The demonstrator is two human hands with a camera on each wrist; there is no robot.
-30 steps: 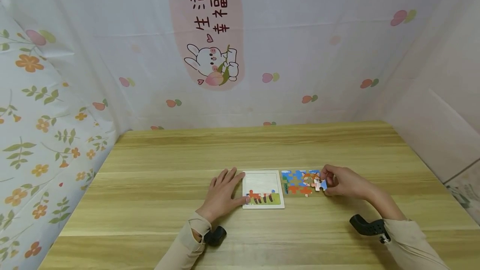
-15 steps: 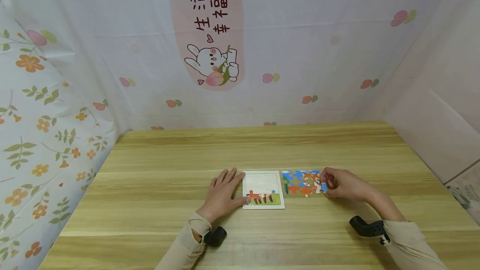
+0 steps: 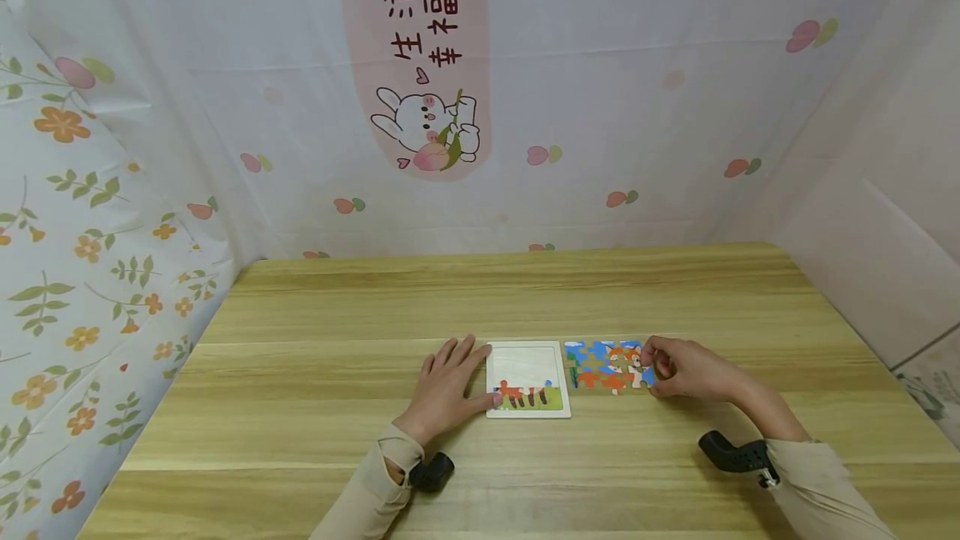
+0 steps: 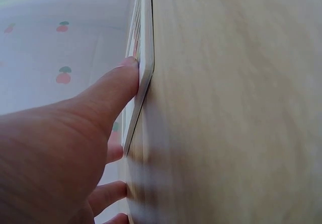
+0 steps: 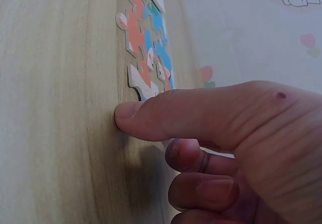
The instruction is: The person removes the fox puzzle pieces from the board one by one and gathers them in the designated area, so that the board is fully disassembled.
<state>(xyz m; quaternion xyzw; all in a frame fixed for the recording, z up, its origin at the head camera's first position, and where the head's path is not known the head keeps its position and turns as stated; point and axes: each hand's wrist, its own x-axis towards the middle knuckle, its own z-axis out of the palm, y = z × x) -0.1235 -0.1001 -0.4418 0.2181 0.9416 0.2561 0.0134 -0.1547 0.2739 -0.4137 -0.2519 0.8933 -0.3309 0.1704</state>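
On the wooden table lies a white puzzle tray [image 3: 566,390], its lower part filled with striped orange and green pieces. My left hand [image 3: 444,390] rests at its left side, fingers spread and fairly straight. The thumb [image 4: 118,80] touches the tray's edge. Right of the tray, several joined jigsaw pieces [image 3: 596,357] show a fox on blue. My right hand [image 3: 693,367] holds the rightmost puzzle piece [image 3: 647,377] between thumb and index finger, against its neighbours. In the right wrist view the thumb [image 5: 146,116] presses by the piece's corner; the index fingertip is hidden behind it.
The table [image 3: 375,307] runs back to a white printed curtain [image 3: 637,107]. A flowered cloth [image 3: 90,290] hangs at the left. Black wrist mounts [image 3: 735,452] sit at both sleeves.
My right hand has shifted slightly, and the fox piece that sat askew now lies in line with the others. My left hand has stayed on the tray.
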